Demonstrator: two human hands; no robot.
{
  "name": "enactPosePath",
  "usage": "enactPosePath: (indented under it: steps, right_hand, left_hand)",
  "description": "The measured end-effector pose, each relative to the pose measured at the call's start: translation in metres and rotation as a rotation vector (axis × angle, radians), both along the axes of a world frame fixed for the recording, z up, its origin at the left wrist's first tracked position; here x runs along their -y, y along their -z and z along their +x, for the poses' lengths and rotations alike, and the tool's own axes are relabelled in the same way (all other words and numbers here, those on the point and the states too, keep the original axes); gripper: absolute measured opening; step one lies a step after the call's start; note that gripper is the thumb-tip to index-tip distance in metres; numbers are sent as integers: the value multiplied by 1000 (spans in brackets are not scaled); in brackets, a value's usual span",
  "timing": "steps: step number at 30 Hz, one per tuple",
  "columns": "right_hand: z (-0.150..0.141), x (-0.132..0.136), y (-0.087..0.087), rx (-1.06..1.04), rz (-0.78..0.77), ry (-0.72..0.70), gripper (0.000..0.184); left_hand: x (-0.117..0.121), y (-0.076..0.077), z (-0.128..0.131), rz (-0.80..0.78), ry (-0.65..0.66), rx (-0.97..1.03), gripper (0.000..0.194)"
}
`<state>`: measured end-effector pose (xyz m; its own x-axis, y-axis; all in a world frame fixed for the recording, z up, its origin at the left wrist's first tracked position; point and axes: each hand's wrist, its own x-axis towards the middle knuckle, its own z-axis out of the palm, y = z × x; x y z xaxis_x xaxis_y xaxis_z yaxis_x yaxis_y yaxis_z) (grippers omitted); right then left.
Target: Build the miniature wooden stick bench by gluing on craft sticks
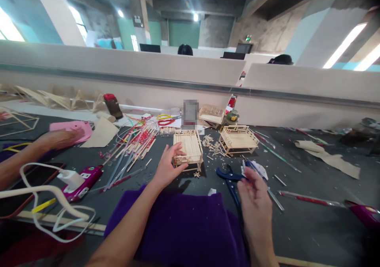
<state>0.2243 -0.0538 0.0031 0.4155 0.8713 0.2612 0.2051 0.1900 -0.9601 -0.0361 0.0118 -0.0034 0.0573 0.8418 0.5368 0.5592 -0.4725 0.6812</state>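
Note:
My left hand [168, 168] rests at the front left corner of a miniature stick bench [187, 143]. Its fingers are spread, with some over the slatted seat and the thumb along the front rail. My right hand [255, 199] hovers at the right, fingers loosely curled and apart, and nothing plain to see in it. Beside it on the table lie dark blue-handled pliers [233, 186], partly hidden by that hand, and a crumpled white paper [260, 169]. A second miniature stick bench [240, 138] stands behind, to the right of the first. Short stick offcuts [214, 145] are scattered between the benches.
A bundle of sticks [142, 138], red-handled scissors [166, 121] and a bottle [113, 105] are left of centre. Another person's hand [69, 135] touches a pink object [86, 129]. A purple power strip [81, 184] with a white cable sits left; purple cloth [184, 227] covers the near edge.

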Motion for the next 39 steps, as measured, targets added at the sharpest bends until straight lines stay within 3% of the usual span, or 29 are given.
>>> enactPosePath:
  steps: [2,4,7,12,21,39]
  right_hand:
    - [-27,1,-9,84,-100,-220,36]
    - [-52,-6,-15,172,-179,-443,38]
    - [-79,-22,-15,339,-192,-535,40]
    - [-91,-40,-2,425,-112,-450,44]
    - [-95,-42,22,350,-1,-455,44]
    - [-100,-41,20,328,60,-494,43]
  left_hand:
    - [-1,-2,0,-57,25,76,70]
    - [-2,-3,-1,-114,57,162,71]
    - [-4,-3,-2,-198,101,248,75]
    - [-6,-3,-1,-276,155,276,80]
    - [-8,-3,3,-202,128,279,65]
    - [-6,-1,5,-228,127,346,61]
